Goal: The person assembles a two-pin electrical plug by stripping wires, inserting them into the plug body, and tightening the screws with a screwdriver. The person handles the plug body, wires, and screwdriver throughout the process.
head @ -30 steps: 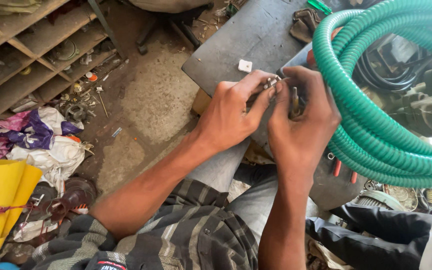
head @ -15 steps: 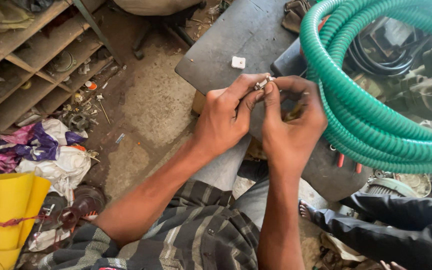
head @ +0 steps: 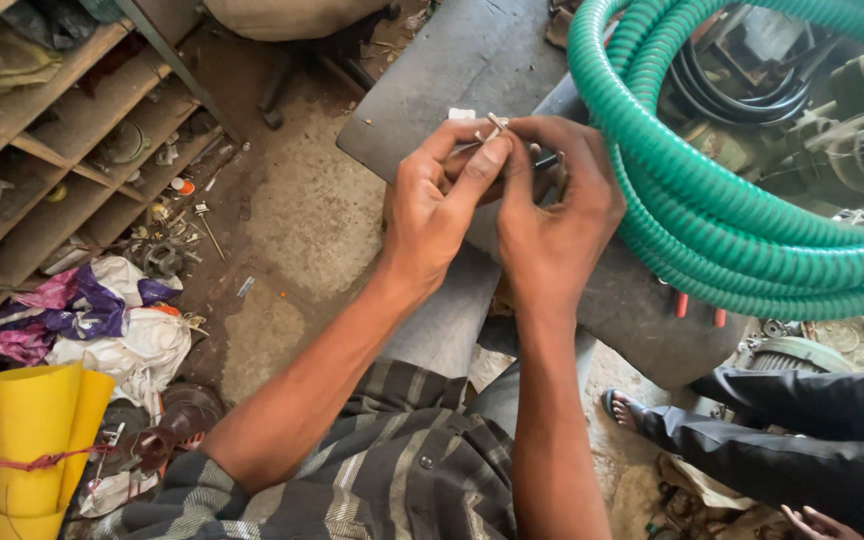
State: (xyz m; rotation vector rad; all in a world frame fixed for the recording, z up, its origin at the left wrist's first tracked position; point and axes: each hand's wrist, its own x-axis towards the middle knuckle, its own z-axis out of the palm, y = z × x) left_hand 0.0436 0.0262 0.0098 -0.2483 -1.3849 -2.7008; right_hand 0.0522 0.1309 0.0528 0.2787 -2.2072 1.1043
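Observation:
My left hand (head: 437,215) and my right hand (head: 557,215) are held together above my lap, fingertips meeting on a small metal part (head: 495,124) with a thin dark piece sticking out to the right. Both hands pinch it; most of the part is hidden by the fingers. Behind the hands lies a dark grey flat board (head: 472,55) with a small white scrap (head: 461,113) on it.
A coil of green ribbed hose (head: 712,200) lies right of my hands over machine parts. Wooden shelves (head: 42,130) stand at left, above rags (head: 102,310) and a yellow rolled sheet (head: 37,440). Another person's leg and sandalled foot (head: 642,412) are at lower right.
My hands have stayed closed on the small part and turned it slightly, and they sit lower and further left in view as the camera shifted.

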